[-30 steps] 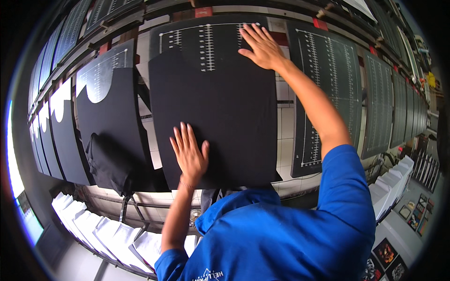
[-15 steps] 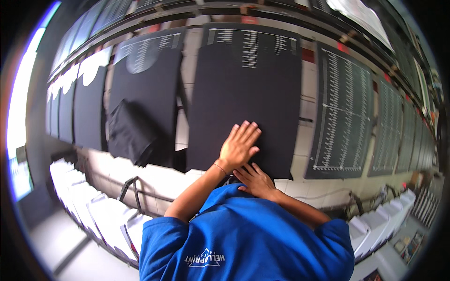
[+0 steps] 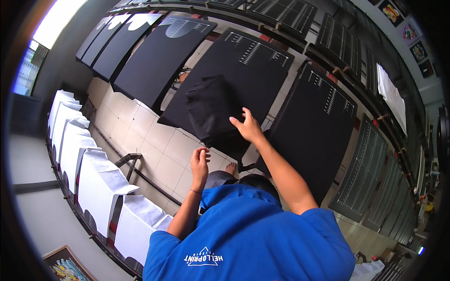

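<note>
Black cloth point(image 3: 213, 110) now under right hand point(image 3: 248, 129)

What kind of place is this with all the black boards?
Probably a shirt-printing workshop: rows of black printing boards with ruler marks, white boards lined up opposite, and a folded black garment under the right hand.

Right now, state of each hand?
Left hand: open, fingers loosely curled, holding nothing, in the air.
Right hand: open, fingers spread, at the edge of the black cloth on the board; no grasp visible.
</note>
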The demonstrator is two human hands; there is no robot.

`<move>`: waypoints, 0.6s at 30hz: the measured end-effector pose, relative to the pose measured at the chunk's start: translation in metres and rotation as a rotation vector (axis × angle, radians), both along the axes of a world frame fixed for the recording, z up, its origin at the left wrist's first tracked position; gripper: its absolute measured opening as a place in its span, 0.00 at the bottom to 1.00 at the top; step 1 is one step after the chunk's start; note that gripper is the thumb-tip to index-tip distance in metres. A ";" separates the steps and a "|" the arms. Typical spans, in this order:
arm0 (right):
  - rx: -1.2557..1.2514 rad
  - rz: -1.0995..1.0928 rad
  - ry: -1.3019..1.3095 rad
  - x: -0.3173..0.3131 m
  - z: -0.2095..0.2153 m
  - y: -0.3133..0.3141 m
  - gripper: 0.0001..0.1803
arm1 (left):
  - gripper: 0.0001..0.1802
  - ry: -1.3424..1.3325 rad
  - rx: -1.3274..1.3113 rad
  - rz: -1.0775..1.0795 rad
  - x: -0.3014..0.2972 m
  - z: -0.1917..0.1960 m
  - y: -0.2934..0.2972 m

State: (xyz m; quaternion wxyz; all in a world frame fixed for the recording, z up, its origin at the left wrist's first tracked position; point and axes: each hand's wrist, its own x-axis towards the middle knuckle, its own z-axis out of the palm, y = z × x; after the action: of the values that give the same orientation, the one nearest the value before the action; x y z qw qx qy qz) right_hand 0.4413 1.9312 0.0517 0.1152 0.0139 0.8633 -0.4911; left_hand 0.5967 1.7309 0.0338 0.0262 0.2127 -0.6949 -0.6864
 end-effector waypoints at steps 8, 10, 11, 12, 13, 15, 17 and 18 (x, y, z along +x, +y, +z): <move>-0.606 -0.135 -0.530 -0.021 0.033 -0.041 0.47 | 0.22 -0.037 0.731 0.069 -0.028 -0.037 -0.054; -1.103 -0.069 -0.607 0.014 0.067 0.002 0.39 | 0.27 -0.065 0.916 -0.009 -0.030 -0.025 -0.041; -1.203 -0.082 -0.561 0.036 0.065 0.029 0.39 | 0.31 -0.113 1.030 -0.149 -0.031 -0.020 -0.034; -1.243 -0.124 -0.482 0.063 0.065 0.055 0.40 | 0.35 -0.180 1.175 -0.244 -0.038 0.006 -0.013; -1.237 -0.171 -0.407 0.090 0.065 0.075 0.40 | 0.40 -0.252 1.316 -0.338 -0.045 0.040 0.012; -1.196 -0.257 -0.269 0.135 0.066 0.101 0.40 | 0.47 -0.268 1.337 -0.488 -0.058 0.073 0.053; -1.136 -0.353 -0.148 0.173 0.068 0.122 0.40 | 0.53 -0.283 1.411 -0.679 -0.063 0.092 0.088; -1.114 -0.375 -0.106 0.184 0.068 0.128 0.40 | 0.55 -0.263 1.465 -0.768 -0.067 0.096 0.100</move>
State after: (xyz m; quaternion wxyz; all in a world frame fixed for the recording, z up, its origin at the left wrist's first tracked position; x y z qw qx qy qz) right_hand 0.6250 2.0595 0.1193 0.0594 0.1281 0.4514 -0.8811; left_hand 0.5297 1.8308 0.1301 -0.4354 0.0027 -0.0946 -0.8952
